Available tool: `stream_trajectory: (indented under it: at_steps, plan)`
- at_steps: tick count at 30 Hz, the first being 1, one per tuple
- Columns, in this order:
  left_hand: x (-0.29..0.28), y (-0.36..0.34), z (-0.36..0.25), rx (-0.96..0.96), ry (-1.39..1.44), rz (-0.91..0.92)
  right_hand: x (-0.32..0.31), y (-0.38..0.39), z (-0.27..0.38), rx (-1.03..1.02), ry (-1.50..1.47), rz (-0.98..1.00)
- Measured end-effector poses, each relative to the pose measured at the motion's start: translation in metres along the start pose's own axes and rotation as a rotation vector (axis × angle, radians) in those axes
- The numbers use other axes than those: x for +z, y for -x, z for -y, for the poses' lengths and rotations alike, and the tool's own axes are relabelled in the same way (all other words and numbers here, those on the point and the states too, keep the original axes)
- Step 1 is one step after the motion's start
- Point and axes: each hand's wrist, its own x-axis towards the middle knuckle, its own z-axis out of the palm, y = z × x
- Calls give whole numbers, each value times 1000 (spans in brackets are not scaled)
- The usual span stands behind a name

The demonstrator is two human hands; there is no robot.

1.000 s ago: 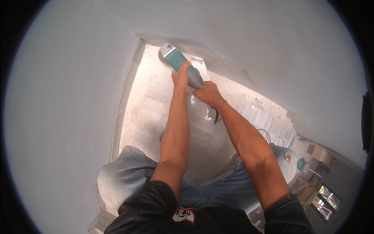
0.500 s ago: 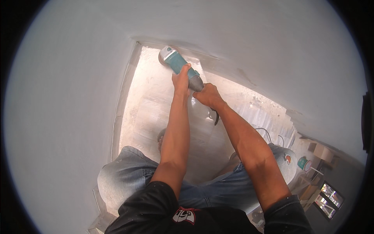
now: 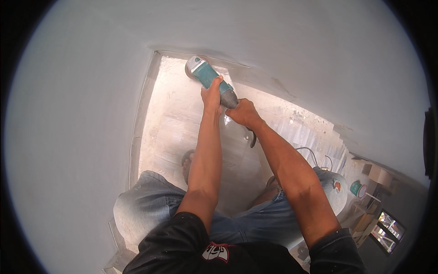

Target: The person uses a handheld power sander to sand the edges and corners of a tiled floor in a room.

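A teal angle grinder (image 3: 204,74) with a silver head and dark rear end is held out in front of me. My left hand (image 3: 211,95) wraps its body, thumb along the top. My right hand (image 3: 244,113) is closed round the dark tail end. Its disc (image 3: 188,70), partly hidden under the head, is close to the far wall's base strip (image 3: 237,72); whether they touch I cannot tell. Below the right hand a black cord (image 3: 253,138) hangs down. Under the tool lies a dusty, pale floor (image 3: 171,123) with wood-look planks.
Grey walls (image 3: 77,137) rise on the left and ahead, meeting in a corner. My bent knees (image 3: 141,205) flank the work, a sandalled foot (image 3: 187,164) between them. At the right are a cardboard box (image 3: 378,176), a green-and-white round container (image 3: 358,188) and a looped cable (image 3: 311,153).
The grinder and both hands keep nearly the same place in view. The view has shifted slightly, so the corner sits a little left and lower, and more of the left foot shows.
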Motion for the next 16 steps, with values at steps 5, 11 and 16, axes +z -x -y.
stream_trajectory:
  at_steps: [5,11,16]
  plan:
    - [2,4,4,12,13,64,-1,1,-6,7,12,-11]
    - [6,14,7,6,29,114,-2,3,-15,31,15,-3]
    - [14,19,14,7,-17,88,-6,5,-29,39,-28,-14]
